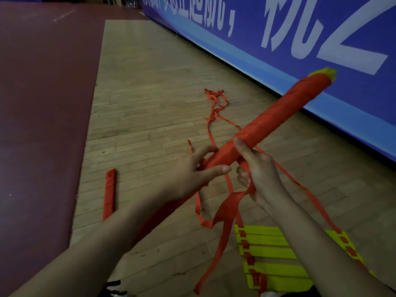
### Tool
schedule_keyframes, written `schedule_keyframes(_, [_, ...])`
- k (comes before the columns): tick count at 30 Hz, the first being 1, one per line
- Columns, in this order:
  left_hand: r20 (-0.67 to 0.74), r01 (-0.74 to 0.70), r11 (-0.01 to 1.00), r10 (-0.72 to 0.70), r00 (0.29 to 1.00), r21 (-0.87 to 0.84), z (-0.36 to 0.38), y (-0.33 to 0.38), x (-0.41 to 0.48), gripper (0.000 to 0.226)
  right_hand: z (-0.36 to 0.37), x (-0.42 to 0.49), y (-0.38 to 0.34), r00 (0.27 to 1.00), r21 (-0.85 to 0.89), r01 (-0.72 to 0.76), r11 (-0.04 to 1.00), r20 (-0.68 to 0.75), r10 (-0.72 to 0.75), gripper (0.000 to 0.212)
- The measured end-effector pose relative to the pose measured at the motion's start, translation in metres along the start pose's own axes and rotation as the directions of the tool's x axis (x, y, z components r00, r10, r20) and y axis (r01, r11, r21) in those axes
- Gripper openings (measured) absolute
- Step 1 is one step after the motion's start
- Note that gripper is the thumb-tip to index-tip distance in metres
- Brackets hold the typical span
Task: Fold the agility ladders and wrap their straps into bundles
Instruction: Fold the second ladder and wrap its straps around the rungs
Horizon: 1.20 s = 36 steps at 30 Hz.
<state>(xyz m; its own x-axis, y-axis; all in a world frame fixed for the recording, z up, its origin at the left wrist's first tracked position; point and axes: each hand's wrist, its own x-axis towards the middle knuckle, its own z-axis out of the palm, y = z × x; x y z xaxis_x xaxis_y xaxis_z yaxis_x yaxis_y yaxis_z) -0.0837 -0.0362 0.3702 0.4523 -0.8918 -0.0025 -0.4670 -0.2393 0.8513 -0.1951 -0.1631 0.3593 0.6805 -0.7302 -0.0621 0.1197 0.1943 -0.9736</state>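
item: half-wrapped bundle (278,116). folded ladder rungs with yellow ends showing at the far tip, red webbing wound along most of its length. it is held in the air above the wood floor (150,103), slanting from lower left up to the right.

step in hand (a judgement): winding the loose strap (227,206) round the near end.

to do it well: lay the strap flat and taut, each turn lapping the one beside it. take out the twist that shows just below the right grip, and lift the tail clear of the unfolded ladder (272,251) lying beneath.

left grip (188,179): fingers spread and curled over the bundle, steadying it; forearm enters from lower left.

right grip (260,174): thumb laid along the bundle's top, lower fingers clamped on the strap where it leaves the bundle.

also listed: finished bundle (109,192), on the floor at left.
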Motion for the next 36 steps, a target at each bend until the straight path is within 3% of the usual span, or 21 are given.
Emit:
schedule_keyframes(1, [0.124,0.091,0.980,-0.070,0.990,-0.176,-0.006,0.001,0.001,0.054,0.002,0.000,-0.001,1.000,0.026,0.005,1.000,0.022,-0.006,0.041])
schedule_keyframes(3, [0.306,0.219,0.913,-0.111,0.945,-0.344,-0.014,-0.002,0.000,0.048,0.005,-0.001,-0.002,0.997,0.047,0.025,0.999,0.074,-0.028,0.037])
schedule_keyframes(7, [0.394,0.296,0.840,-0.109,0.913,-0.454,-0.021,-0.010,-0.001,0.044,0.007,0.000,-0.004,0.987,0.071,-0.020,0.997,0.160,0.008,0.029])
schedule_keyframes(13, [0.318,0.264,0.812,-0.102,0.942,-0.521,-0.030,-0.014,-0.001,0.036,-0.005,0.010,-0.020,0.954,-0.055,-0.080,0.995,0.284,0.092,0.019])
schedule_keyframes(15, [0.312,0.249,0.819,-0.090,0.946,-0.517,-0.031,-0.015,-0.001,0.035,-0.012,0.011,-0.022,0.938,-0.118,-0.083,0.990,0.327,0.118,0.031])
schedule_keyframes(17, [0.289,0.234,0.810,-0.085,0.954,-0.537,-0.030,-0.014,-0.001,0.036,-0.015,0.011,-0.021,0.940,-0.191,-0.092,0.977,0.306,0.148,0.041])
schedule_keyframes(22, [0.219,0.174,0.839,-0.067,0.973,-0.516,-0.029,-0.012,0.001,0.044,-0.019,0.011,-0.017,0.955,-0.234,-0.077,0.969,0.263,0.139,0.014])
schedule_keyframes(28, [0.138,0.139,0.886,-0.086,0.987,-0.443,-0.027,-0.007,0.000,0.042,-0.020,0.009,-0.014,0.950,-0.281,-0.103,0.954,0.257,0.178,0.027])
schedule_keyframes(32, [0.070,0.152,0.912,-0.135,0.988,-0.381,-0.024,-0.004,0.002,0.029,-0.019,0.008,-0.014,0.960,-0.336,-0.082,0.938,0.226,0.165,0.028])
schedule_keyframes(36, [-0.029,0.157,0.943,-0.173,0.985,-0.292,-0.015,0.001,0.002,0.028,-0.020,0.007,-0.014,0.942,-0.341,-0.185,0.922,0.207,0.266,0.029])
